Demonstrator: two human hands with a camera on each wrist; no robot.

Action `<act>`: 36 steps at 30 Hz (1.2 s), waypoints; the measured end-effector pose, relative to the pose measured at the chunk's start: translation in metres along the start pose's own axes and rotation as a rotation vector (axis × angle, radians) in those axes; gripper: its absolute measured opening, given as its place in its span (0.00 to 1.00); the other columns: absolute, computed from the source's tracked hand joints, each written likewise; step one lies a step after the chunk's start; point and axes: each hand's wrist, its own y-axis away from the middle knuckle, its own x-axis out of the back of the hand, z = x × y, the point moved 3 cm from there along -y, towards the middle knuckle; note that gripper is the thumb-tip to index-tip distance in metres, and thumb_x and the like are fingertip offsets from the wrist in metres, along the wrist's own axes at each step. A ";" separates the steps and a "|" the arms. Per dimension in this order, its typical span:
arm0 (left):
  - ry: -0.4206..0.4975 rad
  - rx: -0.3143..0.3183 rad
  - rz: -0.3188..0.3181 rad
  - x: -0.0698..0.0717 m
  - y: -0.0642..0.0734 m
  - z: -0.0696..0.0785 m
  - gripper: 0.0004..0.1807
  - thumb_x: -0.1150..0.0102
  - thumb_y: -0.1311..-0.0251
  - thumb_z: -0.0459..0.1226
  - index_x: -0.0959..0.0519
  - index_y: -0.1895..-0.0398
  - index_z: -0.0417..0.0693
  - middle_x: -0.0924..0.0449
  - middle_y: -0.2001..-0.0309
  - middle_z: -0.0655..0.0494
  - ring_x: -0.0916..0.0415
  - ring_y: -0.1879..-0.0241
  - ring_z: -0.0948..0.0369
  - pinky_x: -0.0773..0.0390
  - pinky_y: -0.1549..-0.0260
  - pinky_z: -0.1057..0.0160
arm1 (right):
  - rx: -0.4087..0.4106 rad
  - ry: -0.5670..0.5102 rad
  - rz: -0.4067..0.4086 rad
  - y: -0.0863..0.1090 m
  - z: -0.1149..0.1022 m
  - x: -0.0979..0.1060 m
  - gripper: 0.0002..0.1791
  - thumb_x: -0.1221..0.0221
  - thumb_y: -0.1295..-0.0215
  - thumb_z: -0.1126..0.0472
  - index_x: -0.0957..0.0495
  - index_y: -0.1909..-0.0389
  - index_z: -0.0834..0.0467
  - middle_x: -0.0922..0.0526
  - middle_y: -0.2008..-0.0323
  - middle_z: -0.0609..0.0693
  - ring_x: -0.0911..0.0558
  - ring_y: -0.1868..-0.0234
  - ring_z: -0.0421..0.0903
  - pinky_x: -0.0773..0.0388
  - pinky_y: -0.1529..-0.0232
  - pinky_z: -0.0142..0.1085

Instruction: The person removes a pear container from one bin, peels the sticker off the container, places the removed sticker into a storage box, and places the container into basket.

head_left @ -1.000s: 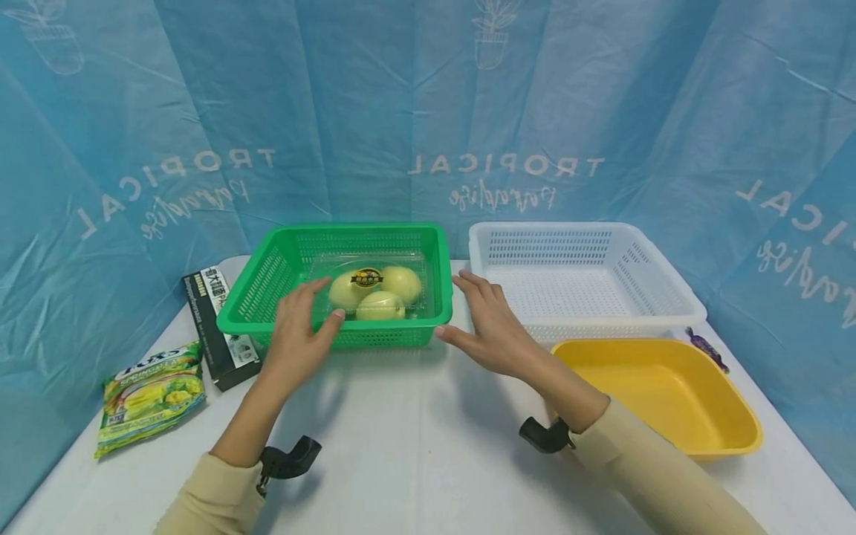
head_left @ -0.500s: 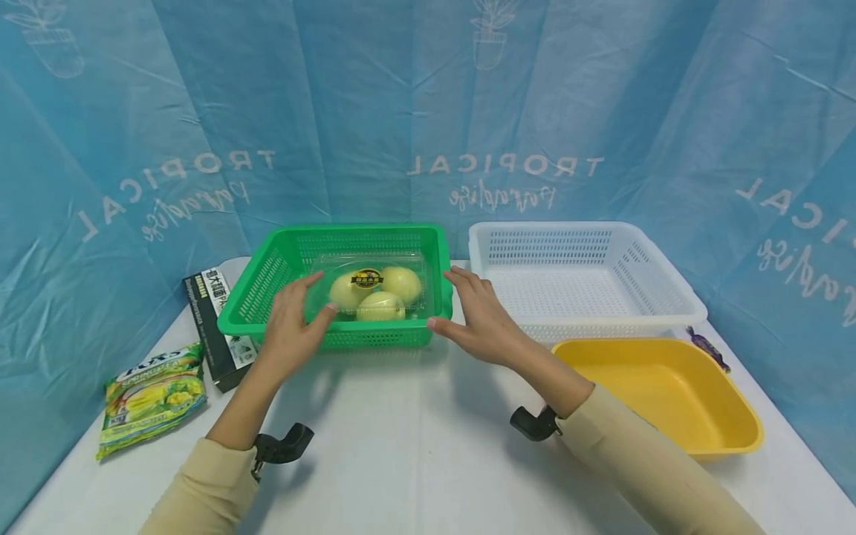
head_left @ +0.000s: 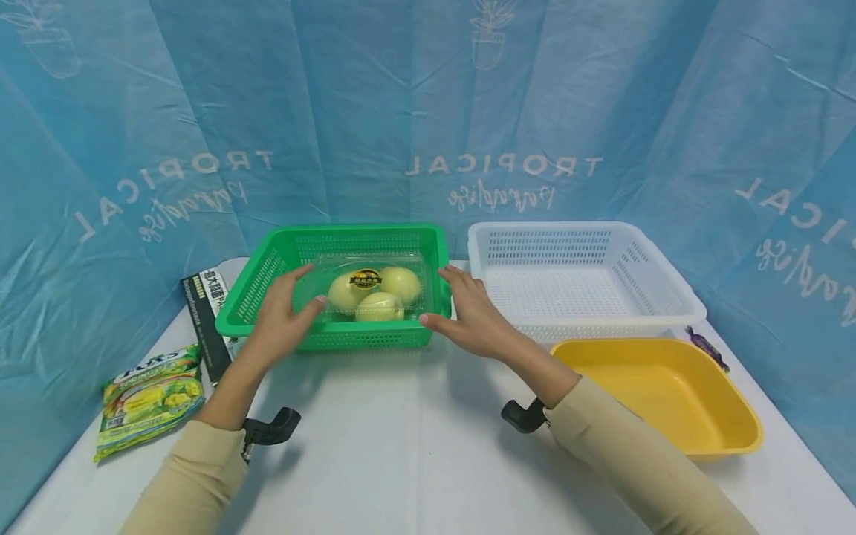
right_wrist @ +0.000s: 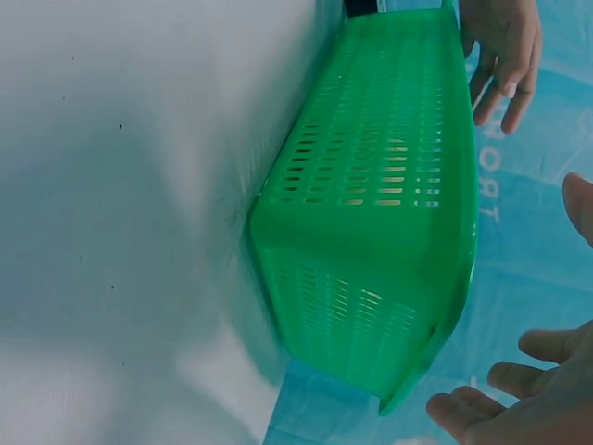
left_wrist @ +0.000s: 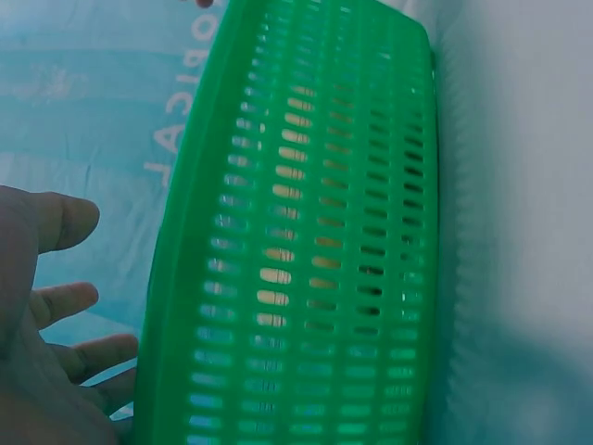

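Note:
A green plastic basket (head_left: 368, 338) with slotted walls stands at the back of the table. Inside it lies a clear plastic container (head_left: 321, 267) with a dark label, holding three pale yellow-green round fruits (head_left: 400, 284). My left hand (head_left: 277, 319) is over the basket's front rim towards the left, fingers spread. At the front right corner is my right hand (head_left: 471, 316), fingertips close to the rim. In the left wrist view my fingers lie beside the basket's rim (left_wrist: 171, 278). The right wrist view has my right hand (right_wrist: 537, 394) apart from the basket wall, holding nothing.
To the right is a white slotted basket (head_left: 588, 327), with a yellow tub (head_left: 658, 394) in front of it. A purple wrapped candy (head_left: 707, 349) lies by the tub. A black pasta box (head_left: 207, 319) and a green-yellow packet (head_left: 154, 401) lie at the left.
My left hand has shifted left and a little up over the front rim. My right hand has come slightly left, nearer the basket's corner. The basket and container stay in place.

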 end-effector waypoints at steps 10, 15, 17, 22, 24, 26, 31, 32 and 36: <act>0.013 0.038 -0.060 0.007 -0.008 -0.015 0.34 0.51 0.32 0.43 0.48 0.28 0.43 0.48 0.30 0.34 0.52 0.30 0.37 0.47 0.37 0.33 | -0.040 -0.055 -0.027 -0.007 0.003 -0.007 0.48 0.44 0.38 0.39 0.57 0.26 0.55 0.55 0.25 0.56 0.53 0.25 0.58 0.45 0.30 0.57; 0.028 0.065 -0.104 0.011 -0.013 -0.022 0.35 0.53 0.31 0.46 0.50 0.27 0.44 0.51 0.28 0.36 0.53 0.29 0.38 0.44 0.39 0.33 | -0.053 -0.080 -0.031 -0.009 0.005 -0.010 0.48 0.44 0.37 0.41 0.57 0.26 0.55 0.56 0.25 0.56 0.54 0.25 0.57 0.47 0.29 0.57; 0.041 0.082 -0.128 0.012 -0.015 -0.025 0.35 0.54 0.31 0.47 0.51 0.26 0.45 0.52 0.27 0.37 0.47 0.32 0.38 0.38 0.42 0.35 | -0.055 -0.092 -0.030 -0.010 0.006 -0.011 0.48 0.44 0.37 0.42 0.58 0.26 0.56 0.56 0.25 0.57 0.55 0.25 0.57 0.48 0.29 0.57; 0.055 0.132 -0.192 0.014 -0.019 -0.029 0.37 0.55 0.31 0.51 0.54 0.25 0.48 0.55 0.26 0.38 0.49 0.31 0.39 0.38 0.41 0.35 | -0.064 -0.120 -0.029 -0.011 0.009 -0.015 0.48 0.43 0.37 0.42 0.58 0.26 0.56 0.57 0.25 0.57 0.56 0.25 0.58 0.50 0.29 0.57; 0.058 0.149 -0.213 0.015 -0.021 -0.031 0.38 0.55 0.32 0.53 0.54 0.25 0.49 0.56 0.26 0.39 0.55 0.28 0.40 0.43 0.38 0.34 | -0.068 -0.129 -0.026 -0.012 0.010 -0.016 0.48 0.43 0.38 0.42 0.58 0.26 0.57 0.57 0.25 0.58 0.56 0.25 0.58 0.50 0.28 0.57; 0.069 0.165 -0.234 0.015 -0.022 -0.033 0.39 0.55 0.33 0.54 0.55 0.25 0.50 0.57 0.25 0.40 0.57 0.27 0.40 0.46 0.37 0.34 | -0.072 -0.137 -0.024 -0.013 0.012 -0.018 0.49 0.43 0.38 0.43 0.58 0.26 0.59 0.57 0.25 0.59 0.55 0.25 0.59 0.50 0.29 0.57; 0.101 0.189 -0.289 0.015 -0.026 -0.037 0.39 0.54 0.33 0.54 0.56 0.25 0.54 0.59 0.25 0.42 0.58 0.27 0.40 0.46 0.37 0.33 | -0.084 -0.133 -0.026 -0.014 0.017 -0.022 0.49 0.43 0.38 0.42 0.58 0.26 0.60 0.57 0.25 0.59 0.55 0.25 0.59 0.51 0.28 0.57; 0.106 0.194 -0.302 0.015 -0.026 -0.038 0.40 0.54 0.34 0.55 0.56 0.25 0.55 0.59 0.25 0.42 0.58 0.27 0.40 0.45 0.37 0.33 | -0.084 -0.131 -0.027 -0.014 0.018 -0.023 0.49 0.43 0.38 0.42 0.59 0.26 0.60 0.58 0.25 0.59 0.56 0.25 0.59 0.51 0.28 0.57; 0.133 0.203 -0.348 0.016 -0.028 -0.042 0.42 0.53 0.35 0.57 0.58 0.25 0.56 0.61 0.25 0.42 0.60 0.27 0.40 0.45 0.37 0.33 | -0.087 -0.131 -0.029 -0.015 0.019 -0.026 0.49 0.44 0.37 0.42 0.59 0.26 0.60 0.60 0.25 0.58 0.57 0.25 0.59 0.52 0.28 0.57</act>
